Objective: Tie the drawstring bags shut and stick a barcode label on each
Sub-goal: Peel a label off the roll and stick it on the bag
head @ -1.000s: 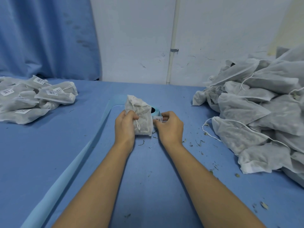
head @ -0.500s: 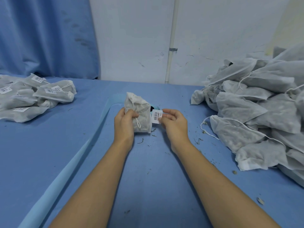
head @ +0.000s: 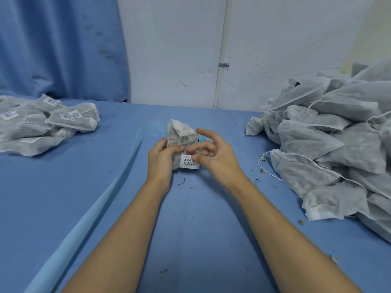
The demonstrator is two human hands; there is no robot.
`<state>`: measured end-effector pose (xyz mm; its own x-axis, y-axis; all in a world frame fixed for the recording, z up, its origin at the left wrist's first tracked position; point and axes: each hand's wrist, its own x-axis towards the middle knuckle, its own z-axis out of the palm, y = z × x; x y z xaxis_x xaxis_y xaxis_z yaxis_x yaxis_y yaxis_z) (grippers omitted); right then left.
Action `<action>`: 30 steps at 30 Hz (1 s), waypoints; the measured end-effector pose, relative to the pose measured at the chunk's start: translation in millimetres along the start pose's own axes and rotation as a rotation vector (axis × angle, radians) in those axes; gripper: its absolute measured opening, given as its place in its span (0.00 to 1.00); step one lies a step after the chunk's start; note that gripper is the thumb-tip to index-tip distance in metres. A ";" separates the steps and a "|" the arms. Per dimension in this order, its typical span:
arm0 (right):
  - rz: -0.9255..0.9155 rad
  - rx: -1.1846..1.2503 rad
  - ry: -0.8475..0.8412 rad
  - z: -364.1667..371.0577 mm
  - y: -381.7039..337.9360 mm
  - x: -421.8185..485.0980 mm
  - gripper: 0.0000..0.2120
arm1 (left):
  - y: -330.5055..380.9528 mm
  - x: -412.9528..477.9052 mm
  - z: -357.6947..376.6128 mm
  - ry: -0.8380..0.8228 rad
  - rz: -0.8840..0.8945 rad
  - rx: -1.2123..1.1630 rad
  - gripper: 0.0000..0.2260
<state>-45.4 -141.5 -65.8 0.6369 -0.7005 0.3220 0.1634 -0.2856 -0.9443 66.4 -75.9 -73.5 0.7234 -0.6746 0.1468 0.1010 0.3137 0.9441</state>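
A small white drawstring bag (head: 181,135) stands upright on the blue table, its gathered top pointing up. My left hand (head: 161,158) grips its left side with curled fingers. A white barcode label (head: 189,162) lies on the bag's lower front. My right hand (head: 211,154) is at the bag's right, thumb pressing the label's right edge, the other fingers spread and loosely bent. Behind that hand a bit of the light blue label roll (head: 202,138) shows.
A heap of unlabelled white bags (head: 338,144) with loose strings fills the right side. Labelled, tied bags (head: 42,123) lie in a pile at the far left. A light blue strip (head: 84,225) runs diagonally across the blue table (head: 190,229). Dry herb crumbs lie scattered about.
My right hand carried the label from the roll to the bag's front and opened its fingers. The left hand kept hold of the bag.
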 end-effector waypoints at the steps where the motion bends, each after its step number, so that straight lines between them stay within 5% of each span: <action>1: -0.008 -0.037 0.005 1.0 0.2 0.4 0.29 | -0.3 0.3 -0.5 -0.003 -0.003 0.011 0.07; 8: -0.091 -0.303 0.072 10.1 3.3 0.7 0.36 | -3.1 0.3 -0.5 -0.069 0.000 0.041 0.08; 20: 0.023 -0.338 0.226 9.6 0.7 2.6 0.40 | -0.6 0.9 -1.0 -0.058 -0.066 -0.033 0.03; 26: 0.204 0.096 0.132 3.5 1.1 -0.4 0.13 | 2.9 -3.4 3.9 -0.176 -0.132 -0.137 0.13; 30: 0.197 0.241 0.258 1.3 0.5 2.2 0.12 | 2.4 -8.1 8.5 -0.176 -0.111 -0.033 0.14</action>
<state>-43.0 -142.3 -65.7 0.4687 -0.8765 0.1103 0.2483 0.0109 -0.9686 55.0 -75.3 -69.9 0.5765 -0.8116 0.0947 0.1979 0.2511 0.9475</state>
